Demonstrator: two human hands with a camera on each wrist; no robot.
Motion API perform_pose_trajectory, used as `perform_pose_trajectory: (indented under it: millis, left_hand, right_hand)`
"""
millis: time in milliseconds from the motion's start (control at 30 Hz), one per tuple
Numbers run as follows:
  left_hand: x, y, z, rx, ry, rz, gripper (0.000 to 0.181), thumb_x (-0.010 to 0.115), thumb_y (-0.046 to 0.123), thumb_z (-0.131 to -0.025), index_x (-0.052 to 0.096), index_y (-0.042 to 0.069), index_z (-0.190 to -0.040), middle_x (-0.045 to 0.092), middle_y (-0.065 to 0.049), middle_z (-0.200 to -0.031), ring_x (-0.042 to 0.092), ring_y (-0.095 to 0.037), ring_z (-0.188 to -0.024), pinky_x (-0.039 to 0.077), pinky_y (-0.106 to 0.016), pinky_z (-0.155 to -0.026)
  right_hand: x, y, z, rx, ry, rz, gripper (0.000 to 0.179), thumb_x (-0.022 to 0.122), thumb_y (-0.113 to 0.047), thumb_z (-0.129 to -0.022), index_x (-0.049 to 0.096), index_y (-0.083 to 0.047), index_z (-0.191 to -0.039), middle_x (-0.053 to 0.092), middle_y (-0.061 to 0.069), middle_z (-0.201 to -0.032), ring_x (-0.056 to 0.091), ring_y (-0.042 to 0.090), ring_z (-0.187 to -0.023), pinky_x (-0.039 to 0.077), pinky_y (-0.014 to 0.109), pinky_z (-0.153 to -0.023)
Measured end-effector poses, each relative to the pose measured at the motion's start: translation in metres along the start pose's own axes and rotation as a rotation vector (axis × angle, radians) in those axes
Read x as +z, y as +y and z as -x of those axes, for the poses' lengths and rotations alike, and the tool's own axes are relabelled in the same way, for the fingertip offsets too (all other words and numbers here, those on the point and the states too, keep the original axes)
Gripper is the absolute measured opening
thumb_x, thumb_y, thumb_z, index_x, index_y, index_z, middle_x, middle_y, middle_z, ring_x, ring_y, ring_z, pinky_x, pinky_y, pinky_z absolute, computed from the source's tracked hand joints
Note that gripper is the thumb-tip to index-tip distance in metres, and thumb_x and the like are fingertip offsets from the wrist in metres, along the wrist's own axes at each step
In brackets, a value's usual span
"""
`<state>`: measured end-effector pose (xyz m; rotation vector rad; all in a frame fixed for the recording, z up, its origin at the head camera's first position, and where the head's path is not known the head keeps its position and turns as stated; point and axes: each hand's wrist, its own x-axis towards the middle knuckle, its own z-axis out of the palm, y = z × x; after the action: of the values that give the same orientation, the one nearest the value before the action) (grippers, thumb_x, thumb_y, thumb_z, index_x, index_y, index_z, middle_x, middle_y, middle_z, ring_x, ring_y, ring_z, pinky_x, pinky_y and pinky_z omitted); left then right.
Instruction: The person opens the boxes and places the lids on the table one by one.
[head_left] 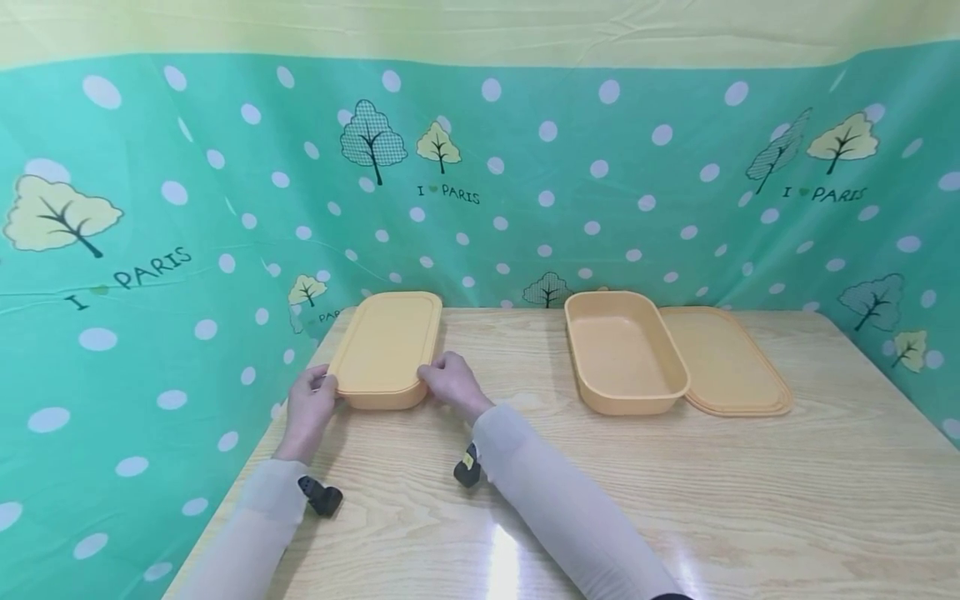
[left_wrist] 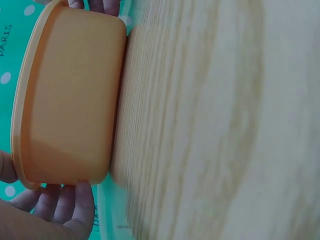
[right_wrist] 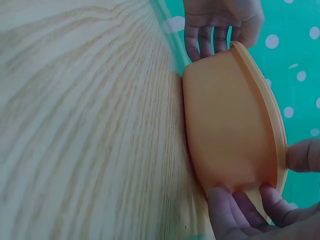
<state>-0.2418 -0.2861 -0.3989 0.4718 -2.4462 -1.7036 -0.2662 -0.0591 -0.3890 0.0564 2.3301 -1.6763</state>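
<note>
A yellow-orange rectangular food container [head_left: 381, 398] with its lid [head_left: 390, 342] on top stands at the table's far left. My left hand [head_left: 310, 408] holds its near left corner, the thumb by the lid's edge and the fingers against the side wall, as the left wrist view shows. At the near right corner my right hand [head_left: 455, 383] grips it the same way, thumb at the lid rim and fingertips pressed on the container wall [right_wrist: 230, 125]. In both wrist views the container's base lies right at the tabletop.
An uncovered container [head_left: 626, 354] of the same colour stands at the back right. Beside it a loose lid [head_left: 731, 362] lies flat, partly hidden under or behind that container. A green dotted curtain [head_left: 570, 183] hangs along the back and left of the wooden table [head_left: 675, 492].
</note>
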Motion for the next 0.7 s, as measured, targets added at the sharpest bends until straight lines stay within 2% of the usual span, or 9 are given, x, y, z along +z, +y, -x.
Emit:
perform_pose_trajectory:
  millis: [100, 233, 300, 400, 533, 700]
  left_hand:
    - [-0.0002, 0.0, 0.0007, 0.001, 0.002, 0.003, 0.047, 0.032, 0.016, -0.098, 0.036, -0.001, -0.142, 0.046, -0.021, -0.125, 0.053, -0.031, -0.113, 0.046, -0.038, -0.097]
    - [-0.0001, -0.0003, 0.0015, -0.003, -0.003, 0.017, 0.048, 0.033, 0.016, -0.098, 0.035, 0.0, -0.142, 0.046, -0.022, -0.129, 0.051, -0.032, -0.116, 0.045, -0.038, -0.099]
    - [0.0005, -0.0008, 0.0014, -0.013, -0.007, 0.025, 0.048, 0.033, 0.017, -0.098, 0.034, 0.0, -0.143, 0.045, -0.021, -0.134, 0.05, -0.032, -0.12, 0.044, -0.038, -0.101]
    - [0.001, -0.0012, 0.0015, -0.021, -0.011, 0.032, 0.048, 0.033, 0.017, -0.098, 0.033, 0.0, -0.143, 0.043, -0.021, -0.139, 0.048, -0.032, -0.124, 0.043, -0.037, -0.102]
    - [0.0012, -0.0005, 0.002, -0.025, 0.005, 0.068, 0.048, 0.035, 0.015, -0.098, 0.035, -0.001, -0.143, 0.043, -0.023, -0.14, 0.048, -0.033, -0.125, 0.043, -0.038, -0.102]
    - [0.002, -0.0003, 0.003, -0.03, 0.024, 0.1, 0.047, 0.036, 0.013, -0.097, 0.037, 0.0, -0.142, 0.045, -0.022, -0.139, 0.048, -0.032, -0.125, 0.043, -0.037, -0.102]
  right_hand:
    - [0.0022, -0.0022, 0.0028, -0.017, 0.023, 0.037, 0.017, 0.056, -0.026, -0.09, 0.05, -0.01, -0.089, 0.052, 0.003, -0.078, 0.049, 0.017, -0.067, 0.042, 0.028, -0.056]
    - [0.0045, -0.003, 0.0044, -0.03, 0.043, 0.074, 0.02, 0.057, -0.028, -0.091, 0.05, -0.01, -0.092, 0.053, 0.004, -0.085, 0.05, 0.018, -0.073, 0.043, 0.029, -0.059]
    - [0.0052, -0.0026, 0.0043, -0.028, 0.046, 0.067, 0.023, 0.057, -0.03, -0.091, 0.052, -0.009, -0.097, 0.054, 0.004, -0.09, 0.052, 0.019, -0.078, 0.046, 0.031, -0.065]
    - [0.0061, -0.002, 0.0032, -0.04, 0.039, 0.032, 0.034, 0.057, -0.03, -0.091, 0.053, -0.007, -0.115, 0.056, 0.005, -0.1, 0.056, 0.019, -0.09, 0.049, 0.033, -0.076]
    - [0.0073, -0.0025, 0.0021, -0.068, 0.021, -0.014, 0.049, 0.055, -0.025, -0.091, 0.047, -0.005, -0.135, 0.058, 0.007, -0.112, 0.059, 0.02, -0.099, 0.051, 0.034, -0.086]
    - [0.008, -0.0031, 0.0024, -0.063, 0.011, -0.033, 0.05, 0.054, -0.023, -0.091, 0.046, -0.004, -0.137, 0.059, 0.007, -0.11, 0.059, 0.019, -0.098, 0.051, 0.033, -0.085]
